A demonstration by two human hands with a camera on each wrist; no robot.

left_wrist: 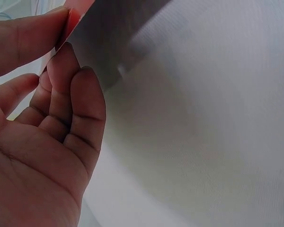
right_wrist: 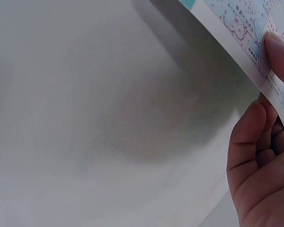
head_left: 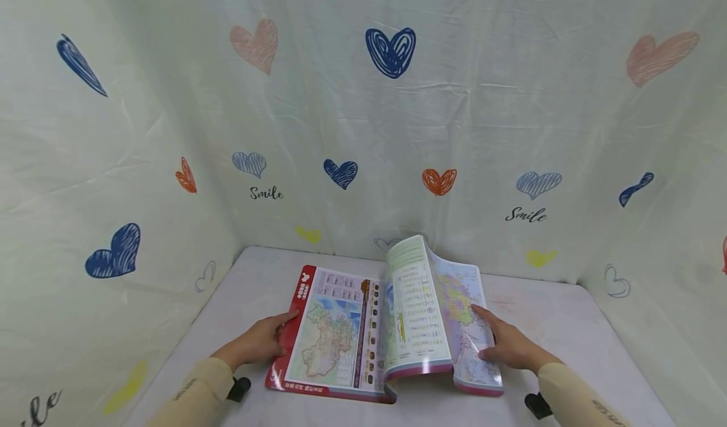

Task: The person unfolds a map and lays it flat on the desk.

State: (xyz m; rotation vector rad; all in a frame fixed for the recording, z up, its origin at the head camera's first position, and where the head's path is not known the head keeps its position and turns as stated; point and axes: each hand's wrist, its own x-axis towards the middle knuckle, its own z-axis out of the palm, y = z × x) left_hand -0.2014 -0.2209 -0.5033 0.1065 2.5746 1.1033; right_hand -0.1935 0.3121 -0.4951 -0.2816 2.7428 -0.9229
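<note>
And here's the left hand [head_left: 258, 342], thumb on top and fingers curled underneath, pinching the red left edge of the open book [head_left: 335, 335]! Across on the other side, the right hand [head_left: 514, 346] matches it, thumb laid over a map page [head_left: 479, 351], fingers tucked below, pinching the right edge. The book lies spread between them on the pale table [head_left: 568, 332], a large map printed on its left side. Up from the middle rises a curved page [head_left: 417, 313], lines of print down its face, arching free of both hands; one sheet or several, I can't tell. Out past the fingers, light sleeves [head_left: 195, 389] reach in from below, a small black object [head_left: 240, 389] beside each wrist. And beyond the table hangs a whitish sheet [head_left: 483, 55], dotted with hearts [head_left: 390, 52] and "Smile" lettering [head_left: 267, 193].
</note>
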